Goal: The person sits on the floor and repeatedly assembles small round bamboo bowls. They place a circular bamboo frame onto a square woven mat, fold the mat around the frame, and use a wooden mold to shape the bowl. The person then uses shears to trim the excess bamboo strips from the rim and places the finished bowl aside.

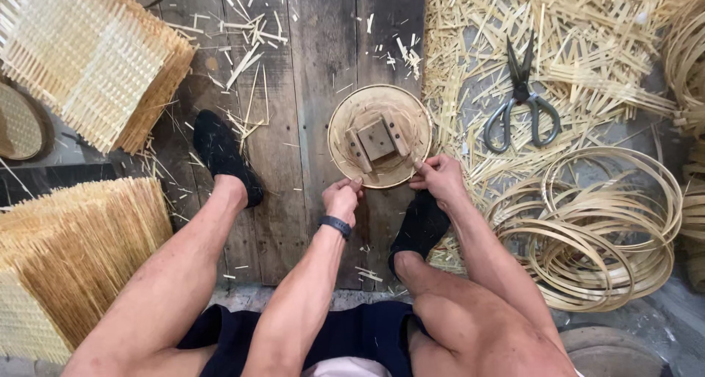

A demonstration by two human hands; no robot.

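1. Person seated, both legs out over a plank floor (308, 90); view straight down.
2. Round woven disc (345, 127) lies flat on the planks, centre of view, between the two feet.
3. A wooden block (376, 138) sits on the disc's middle, with two short slats beside it.
4. Left hand (342, 198) at the disc's 6 o'clock edge; fingers curled, fingertips pinched narrow on the rim. Dark band on that wrist.
5. Right hand (440, 176) at the disc's 4 o'clock edge; thumb and forefinger pinched on the rim, other fingers folded in.
6. Whether either hand also holds a loose strip: cannot tell, too small.
7. Left foot in a black sock (224, 153), at 9 o'clock from the disc, near but apart.
8. Right foot, black sock too, at 6 o'clock, just beneath the right hand.
9. Scissors (521, 101), dark, blades shut and pointing to 12, lie at 3 o'clock from the disc on strip offcuts (587, 46).
10. Pile of bamboo hoops (609, 230) at 4 o'clock, well apart from the hands.
11. Stacked woven mats (88, 54) at 10 o'clock; another stack at 8 o'clock.
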